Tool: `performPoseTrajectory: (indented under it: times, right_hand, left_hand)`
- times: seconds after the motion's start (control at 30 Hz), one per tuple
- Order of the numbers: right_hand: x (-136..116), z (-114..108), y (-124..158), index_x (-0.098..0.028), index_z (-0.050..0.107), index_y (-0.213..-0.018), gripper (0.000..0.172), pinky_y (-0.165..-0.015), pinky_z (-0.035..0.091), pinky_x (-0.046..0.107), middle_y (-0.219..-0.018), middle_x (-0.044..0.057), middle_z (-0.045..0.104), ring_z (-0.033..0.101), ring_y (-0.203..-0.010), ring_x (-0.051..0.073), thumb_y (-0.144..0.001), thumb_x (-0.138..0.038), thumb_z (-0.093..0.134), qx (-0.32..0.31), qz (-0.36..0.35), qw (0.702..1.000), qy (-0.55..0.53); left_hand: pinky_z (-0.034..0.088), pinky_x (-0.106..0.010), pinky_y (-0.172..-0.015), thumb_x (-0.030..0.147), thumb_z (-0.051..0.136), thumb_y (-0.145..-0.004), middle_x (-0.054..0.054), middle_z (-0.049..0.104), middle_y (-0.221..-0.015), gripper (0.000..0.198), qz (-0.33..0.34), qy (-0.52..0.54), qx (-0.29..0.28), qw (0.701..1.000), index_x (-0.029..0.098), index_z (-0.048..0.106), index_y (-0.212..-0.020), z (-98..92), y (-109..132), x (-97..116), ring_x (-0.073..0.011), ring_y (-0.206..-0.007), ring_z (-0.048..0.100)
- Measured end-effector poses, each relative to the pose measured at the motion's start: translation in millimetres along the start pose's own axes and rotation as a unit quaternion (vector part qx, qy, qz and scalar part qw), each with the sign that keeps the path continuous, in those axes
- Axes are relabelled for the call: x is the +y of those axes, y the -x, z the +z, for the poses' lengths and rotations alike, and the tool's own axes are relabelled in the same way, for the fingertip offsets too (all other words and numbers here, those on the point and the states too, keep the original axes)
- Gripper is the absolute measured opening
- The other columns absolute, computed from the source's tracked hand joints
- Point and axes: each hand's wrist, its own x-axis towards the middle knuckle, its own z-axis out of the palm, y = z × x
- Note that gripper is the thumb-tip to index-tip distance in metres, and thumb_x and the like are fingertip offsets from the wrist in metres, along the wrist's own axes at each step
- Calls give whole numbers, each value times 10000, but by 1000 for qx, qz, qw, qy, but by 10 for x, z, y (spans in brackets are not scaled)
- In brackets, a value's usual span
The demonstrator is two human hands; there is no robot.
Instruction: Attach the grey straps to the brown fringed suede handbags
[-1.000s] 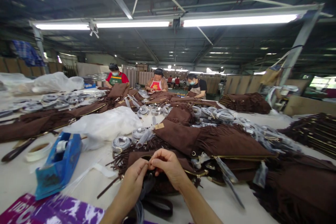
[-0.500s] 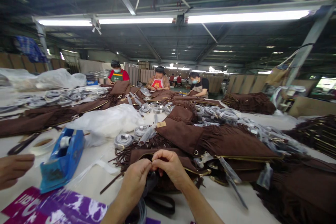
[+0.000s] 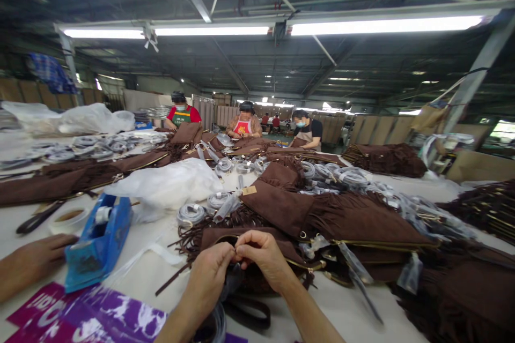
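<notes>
My left hand (image 3: pixel 214 267) and my right hand (image 3: pixel 259 258) meet fingertip to fingertip over a brown fringed bag (image 3: pixel 277 245) with a gold zipper. Both are closed in a pinch. Whatever lies between the fingers is too small and covered to make out. Just under them hangs a piece of clear plastic wrap (image 3: pixel 232 278). A dark strap loop (image 3: pixel 251 312) rests on the table below my wrists. Beyond my hands, another brown bag with a tan tag (image 3: pixel 249 190) lies on the pile.
A blue tape dispenser (image 3: pixel 98 241) stands at left, with a co-worker's hand (image 3: pixel 50 257) touching or close beside it. A roll of tape (image 3: pixel 70 216) and purple plastic bags (image 3: pixel 104 313) lie nearby. Coiled wrapped straps (image 3: pixel 191 214) and stacked brown bags (image 3: pixel 386 158) spread across the table.
The co-worker's hand at left has moved right, up to the tape dispenser. My own two hands stay pinched together in nearly the same place. The view has shifted slightly.
</notes>
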Motion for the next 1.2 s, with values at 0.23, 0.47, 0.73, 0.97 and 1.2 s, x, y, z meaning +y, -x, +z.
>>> performPoseTrajectory:
  times: [0.23, 0.47, 0.73, 0.97, 1.2]
  right_hand:
    - [-18, 15, -9, -144, 684, -625, 185, -465, 463, 201, -562, -3, 650, 569, -524, 112, -602, -300, 781, -15, -7, 1000, 24]
    - [-30, -45, -4, -142, 677, -640, 185, -536, 502, 231, -579, -11, 648, 580, -518, 108, -618, -300, 772, -47, -10, 998, 45]
    - [21, -8, 11, -168, 631, -674, 99, -553, 473, 242, -599, -17, 620, 572, -540, 124, -748, -235, 633, -41, -82, 988, 124]
    - [122, 43, 53, -198, 629, -696, 201, -619, 451, 241, -650, -11, 599, 567, -617, 137, -819, -111, 495, -6, -212, 914, 347]
    - [72, 216, 681, -167, 587, -1151, 270, -812, 509, 338, -1083, 124, 670, 624, -957, 243, -924, -259, 473, -7, -344, 766, 542]
  left_hand:
    - [388, -244, -641, 335, 311, -933, -15, 621, -684, 393, 6, -45, -8, 999, 211, 558, -654, -11, 19, 21, -169, -679, 577]
    - [370, -251, -621, 306, 282, -940, -20, 612, -679, 378, 4, -137, -9, 991, 216, 527, -666, 18, 33, -12, -173, -665, 576]
    - [350, -243, -588, 274, 277, -944, -7, 612, -651, 372, 12, -174, 6, 985, 224, 528, -673, 42, 53, -73, -154, -617, 575]
    - [386, -262, -620, 221, 314, -919, -34, 675, -712, 337, -39, -218, -24, 975, 222, 586, -720, 79, 16, -116, -190, -694, 629]
    - [495, -281, -783, 317, 408, -899, -59, 709, -983, 298, 45, -12, 31, 998, 216, 665, -1012, -295, -4, -80, -185, -821, 641]
